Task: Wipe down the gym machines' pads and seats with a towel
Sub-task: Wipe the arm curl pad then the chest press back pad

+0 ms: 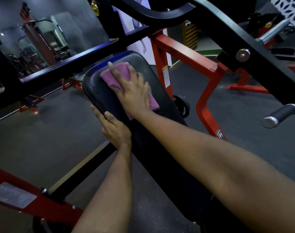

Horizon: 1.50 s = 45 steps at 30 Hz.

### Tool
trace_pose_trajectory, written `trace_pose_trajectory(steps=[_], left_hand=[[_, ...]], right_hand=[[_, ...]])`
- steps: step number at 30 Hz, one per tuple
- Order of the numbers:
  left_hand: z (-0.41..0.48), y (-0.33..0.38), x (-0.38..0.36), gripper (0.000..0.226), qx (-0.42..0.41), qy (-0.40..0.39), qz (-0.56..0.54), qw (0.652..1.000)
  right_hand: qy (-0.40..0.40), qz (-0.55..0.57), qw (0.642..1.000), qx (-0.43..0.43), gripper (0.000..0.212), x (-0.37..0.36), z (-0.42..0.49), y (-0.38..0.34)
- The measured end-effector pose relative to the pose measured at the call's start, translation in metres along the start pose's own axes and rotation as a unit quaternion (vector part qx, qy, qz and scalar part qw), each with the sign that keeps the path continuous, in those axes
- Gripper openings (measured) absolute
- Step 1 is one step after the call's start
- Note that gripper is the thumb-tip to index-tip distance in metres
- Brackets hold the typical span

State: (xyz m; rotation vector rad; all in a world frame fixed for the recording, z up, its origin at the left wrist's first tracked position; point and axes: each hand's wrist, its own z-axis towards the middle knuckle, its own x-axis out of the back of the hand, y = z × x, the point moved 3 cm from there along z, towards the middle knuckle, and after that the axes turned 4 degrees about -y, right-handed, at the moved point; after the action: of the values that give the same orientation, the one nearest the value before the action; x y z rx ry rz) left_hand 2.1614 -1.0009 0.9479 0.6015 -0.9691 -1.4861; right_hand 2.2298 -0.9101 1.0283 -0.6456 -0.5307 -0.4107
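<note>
Head view shows the purple towel [120,70] lying flat on the upper part of a black padded backrest [94,89], which tilts away from the camera. The right hand [134,92] lies on top of the towel, fingers straight and spread, pressing the cloth onto the vinyl; one end of the towel shows past the fingertips and the other trails out beneath the wrist. The left hand [116,130] grips the pad's lower left edge, thumb on the upper face and the other fingers curled round the rim to the underside. Both bare forearms reach in from the bottom of the frame, the right one crossing over the lower part of the pad. A red steel frame [182,53] stands behind and to the right of the pad, with a black lever arm [254,52] running above it down to a dark handle grip [280,115] with a metal end cap. A black weight plate [182,105] sits low beside the red frame. Grey rubber floor [59,125] spreads under everything, and a mirror wall [62,31] at upper left reflects more equipment.
</note>
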Motion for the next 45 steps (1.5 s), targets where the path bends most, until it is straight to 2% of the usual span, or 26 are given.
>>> trace_pose_trajectory(steps=[3, 6, 11, 14, 16, 18, 20, 23, 27, 31, 35, 39, 42, 43, 45], left_hand=[[-0.001, 0.001, 0.000, 0.051, 0.010, -0.002, -0.010, 1.000], [-0.003, 0.005, 0.001, 0.050, 0.032, 0.004, -0.008, 0.999], [-0.010, 0.012, 0.003, 0.049, 0.056, -0.009, -0.007, 0.998], [-0.015, 0.022, 0.005, 0.049, 0.048, -0.002, -0.011, 0.999], [-0.017, 0.026, 0.005, 0.048, 0.033, 0.006, -0.017, 0.999], [-0.018, 0.029, 0.005, 0.048, 0.023, 0.010, -0.013, 1.000], [-0.020, 0.033, 0.007, 0.048, 0.022, 0.013, -0.010, 1.000], [-0.021, 0.034, 0.005, 0.048, 0.012, 0.014, -0.016, 1.000], [-0.018, 0.034, 0.005, 0.048, 0.020, 0.009, -0.007, 1.000], [-0.019, 0.036, 0.006, 0.047, 0.007, 0.008, -0.012, 1.000], [-0.015, 0.032, 0.005, 0.048, 0.014, 0.010, -0.003, 1.000], [-0.014, 0.030, 0.005, 0.048, 0.016, 0.008, 0.003, 1.000], [-0.013, 0.027, 0.004, 0.048, 0.018, 0.009, 0.005, 1.000], [-0.013, 0.027, 0.004, 0.048, 0.020, 0.011, 0.005, 1.000], [-0.013, 0.027, 0.003, 0.048, 0.020, 0.013, 0.006, 1.000]], right_hand=[[-0.002, -0.003, 1.000, -0.011, 0.056, -0.008, 0.002, 0.017], [0.006, 0.039, 0.995, -0.097, 0.055, -0.015, -0.032, 0.063], [-0.005, 0.034, 0.973, -0.228, 0.055, -0.024, -0.099, 0.136], [0.003, 0.066, 0.943, -0.326, 0.055, -0.030, -0.144, 0.170], [0.005, 0.113, 0.904, -0.413, 0.053, -0.030, -0.167, 0.185], [0.016, 0.143, 0.883, -0.447, 0.051, -0.028, -0.167, 0.186], [0.045, 0.150, 0.902, -0.403, 0.054, -0.019, -0.137, 0.167], [0.078, 0.150, 0.947, -0.275, 0.059, -0.001, -0.055, 0.122], [0.014, 0.102, 0.988, -0.112, 0.061, 0.011, 0.045, 0.048], [-0.013, 0.005, 1.000, 0.027, 0.055, 0.002, 0.058, 0.016], [-0.005, 0.027, 0.999, -0.024, 0.051, 0.001, 0.062, 0.055], [-0.006, 0.075, 0.987, -0.145, 0.049, 0.001, 0.065, 0.077], [-0.002, 0.122, 0.961, -0.248, 0.051, 0.006, 0.073, 0.080], [0.003, 0.115, 0.960, -0.256, 0.052, 0.008, 0.074, 0.072], [0.019, 0.054, 0.983, -0.175, 0.054, 0.010, 0.067, 0.043]])
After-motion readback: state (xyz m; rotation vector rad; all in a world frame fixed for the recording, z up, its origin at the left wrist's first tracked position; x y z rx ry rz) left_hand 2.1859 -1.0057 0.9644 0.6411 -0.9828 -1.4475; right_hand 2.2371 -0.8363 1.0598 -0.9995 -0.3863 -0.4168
